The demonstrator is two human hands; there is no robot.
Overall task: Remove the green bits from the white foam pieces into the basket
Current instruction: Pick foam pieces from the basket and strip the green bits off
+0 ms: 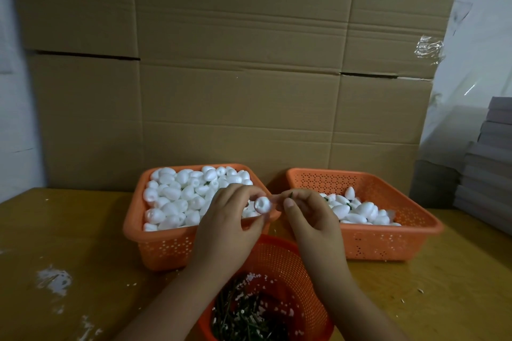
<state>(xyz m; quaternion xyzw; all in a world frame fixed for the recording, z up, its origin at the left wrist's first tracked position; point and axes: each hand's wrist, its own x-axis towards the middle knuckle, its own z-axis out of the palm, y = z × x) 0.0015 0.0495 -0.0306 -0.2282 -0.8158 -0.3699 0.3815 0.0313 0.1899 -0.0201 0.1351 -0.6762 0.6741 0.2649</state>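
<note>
My left hand pinches a white foam piece between its fingertips, hole end facing me. Just to its right, my right hand pinches a thin green bit that sticks up from its fingers, apart from the foam. Both hands hover above a small round orange basket holding several green bits and foam crumbs. Behind on the left, an orange basket is full of white foam pieces. Behind on the right, another orange basket holds fewer foam pieces, some with green bits in them.
The baskets stand on a yellow-brown table with white scuffs and foam crumbs. A wall of cardboard boxes rises right behind them. A stack of grey flat boxes stands at the far right.
</note>
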